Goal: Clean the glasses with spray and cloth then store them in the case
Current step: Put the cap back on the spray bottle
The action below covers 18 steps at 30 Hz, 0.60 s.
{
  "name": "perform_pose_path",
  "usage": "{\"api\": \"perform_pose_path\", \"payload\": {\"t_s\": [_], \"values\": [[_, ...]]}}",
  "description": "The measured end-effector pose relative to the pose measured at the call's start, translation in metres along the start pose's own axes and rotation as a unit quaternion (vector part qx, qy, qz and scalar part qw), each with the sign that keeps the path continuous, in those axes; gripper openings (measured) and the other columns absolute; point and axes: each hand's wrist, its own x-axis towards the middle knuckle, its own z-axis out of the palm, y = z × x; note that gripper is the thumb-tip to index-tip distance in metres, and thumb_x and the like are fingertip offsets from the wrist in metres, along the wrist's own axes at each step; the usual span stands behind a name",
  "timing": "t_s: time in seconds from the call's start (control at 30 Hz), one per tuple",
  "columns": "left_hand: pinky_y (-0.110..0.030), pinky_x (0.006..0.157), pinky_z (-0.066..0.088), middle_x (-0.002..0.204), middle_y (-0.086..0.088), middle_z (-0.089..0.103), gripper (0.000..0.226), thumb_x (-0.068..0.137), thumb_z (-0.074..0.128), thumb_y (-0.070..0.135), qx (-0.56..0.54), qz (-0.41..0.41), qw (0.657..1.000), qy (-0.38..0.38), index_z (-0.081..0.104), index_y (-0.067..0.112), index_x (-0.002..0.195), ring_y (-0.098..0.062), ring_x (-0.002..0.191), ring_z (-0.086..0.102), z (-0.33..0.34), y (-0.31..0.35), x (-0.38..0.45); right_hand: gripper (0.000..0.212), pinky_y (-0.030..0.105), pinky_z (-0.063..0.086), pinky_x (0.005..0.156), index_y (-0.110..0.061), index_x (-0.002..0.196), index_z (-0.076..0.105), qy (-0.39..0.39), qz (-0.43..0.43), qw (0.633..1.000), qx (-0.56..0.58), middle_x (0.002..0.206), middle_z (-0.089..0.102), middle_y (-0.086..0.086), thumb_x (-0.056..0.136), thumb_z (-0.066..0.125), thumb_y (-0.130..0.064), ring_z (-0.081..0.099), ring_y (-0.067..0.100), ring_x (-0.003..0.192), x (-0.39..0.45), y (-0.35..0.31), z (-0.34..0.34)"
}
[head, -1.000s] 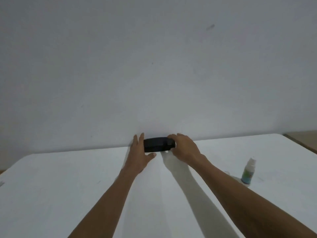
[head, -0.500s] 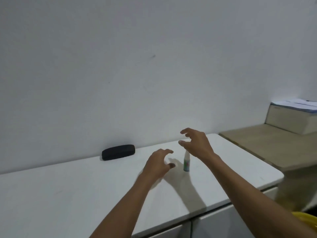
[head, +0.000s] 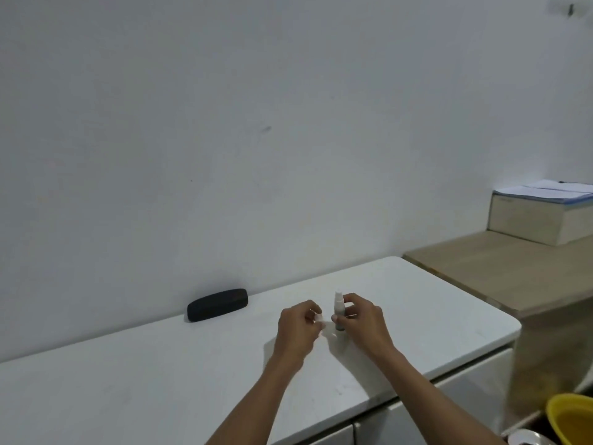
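A black glasses case (head: 218, 304) lies shut on the white table (head: 128, 380), close to the wall. To its right a small spray bottle (head: 339, 311) stands upright, and my right hand (head: 364, 322) is wrapped around its lower part. My left hand (head: 298, 329) is just left of the bottle, fingers curled around a small white piece (head: 318, 317) that looks like the bottle's cap. Neither the glasses nor a cloth are in view.
A wooden desk (head: 500, 271) adjoins the table on the right, bearing a thick stack of paper (head: 542, 213). A yellow bowl (head: 571, 419) sits low at the bottom right. The table's front edge has drawers below it.
Both hands left the case at the wall and moved right to the spray bottle. My right hand has taken hold of the bottle and my left hand now pinches a small white piece.
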Motion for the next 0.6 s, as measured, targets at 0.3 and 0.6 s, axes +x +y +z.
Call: {"api": "perform_pose_path", "payload": {"t_s": [0.3, 0.6], "values": [[-0.018, 0.076, 0.057, 0.082, 0.002, 0.076, 0.013, 0.079, 0.080, 0.005, -0.094, 0.093, 0.991, 0.032, 0.076, 0.013, 0.089, -0.007, 0.078, 0.073, -0.002, 0.050, 0.026, 0.016, 0.030, 0.058, 0.080, -0.028, 0.101, 0.072, -0.006, -0.009, 1.000, 0.002, 0.078, 0.078, -0.007, 0.087, 0.077, -0.022, 0.075, 0.001, 0.074, 0.006, 0.007, 0.003], [-0.022, 0.072, 0.058, 0.084, 0.003, 0.075, 0.017, 0.081, 0.075, 0.005, -0.056, 0.097, 0.994, -0.011, 0.075, 0.020, 0.090, -0.007, 0.078, 0.071, 0.011, 0.039, 0.024, 0.017, 0.029, 0.058, 0.078, -0.029, 0.098, 0.074, -0.006, -0.015, 1.000, 0.009, 0.078, 0.080, -0.003, 0.086, 0.078, -0.017, 0.076, 0.005, 0.073, 0.008, 0.009, 0.004]]}}
